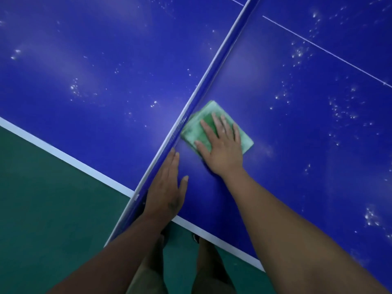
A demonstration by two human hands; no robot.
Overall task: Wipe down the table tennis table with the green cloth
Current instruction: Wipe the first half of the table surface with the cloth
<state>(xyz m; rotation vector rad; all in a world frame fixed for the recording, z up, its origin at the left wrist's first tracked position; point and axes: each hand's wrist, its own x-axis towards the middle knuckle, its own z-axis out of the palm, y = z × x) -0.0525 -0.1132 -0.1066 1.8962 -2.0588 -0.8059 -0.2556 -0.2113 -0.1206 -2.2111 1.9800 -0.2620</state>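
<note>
The blue table tennis table (297,124) fills most of the view, speckled with white droplets. A folded green cloth (203,124) lies flat on it right beside the net (212,66). My right hand (220,145) presses flat on the cloth, fingers spread over it. My left hand (167,187) rests flat against the net's base near the table's edge, fingers together and holding nothing.
The net runs diagonally from the lower left to the top. A white edge line (63,153) borders the table. Green floor (42,209) lies at the lower left. My legs and shoes (197,238) show below the table edge. A thin white centre line (318,47) crosses the right half.
</note>
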